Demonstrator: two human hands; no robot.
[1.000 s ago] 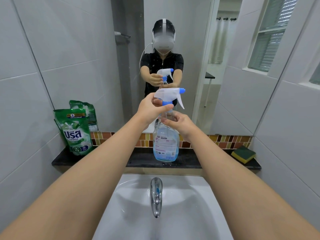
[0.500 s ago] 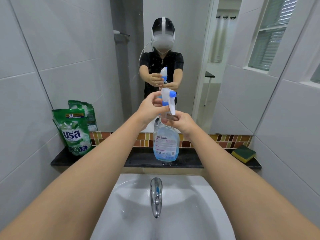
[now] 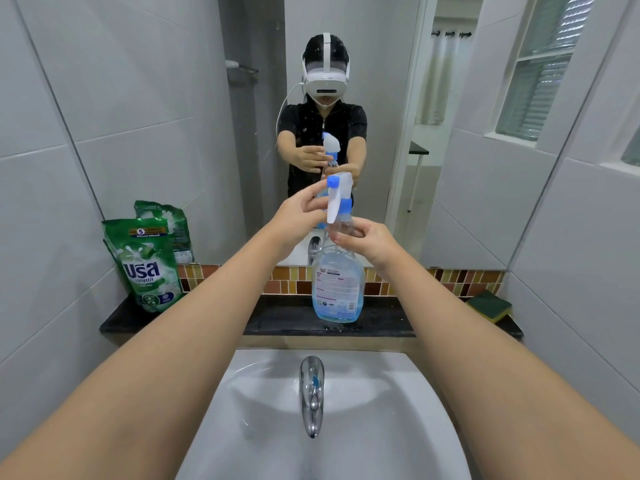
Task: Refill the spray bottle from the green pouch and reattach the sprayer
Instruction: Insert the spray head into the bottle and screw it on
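Observation:
A clear spray bottle (image 3: 337, 289) with pale blue liquid stands on the dark ledge (image 3: 277, 318) behind the sink. Its white and blue sprayer (image 3: 338, 197) sits on the neck, nozzle pointing toward me and left. My left hand (image 3: 299, 216) grips the sprayer from the left side. My right hand (image 3: 365, 242) is closed around the bottle's neck and shoulder. The green pouch (image 3: 147, 265) stands upright at the ledge's left end, leaning on the wall.
A mirror above the ledge reflects a person with a headset and the bottle. A green and yellow sponge (image 3: 490, 305) lies at the ledge's right end. Below are the white sink (image 3: 398, 410) and a chrome tap (image 3: 311, 393). Tiled walls close both sides.
The sprayer has turned on the neck: its nozzle pointed right a second ago and now faces toward me and left. My left hand shifted round it; my right hand stayed on the neck.

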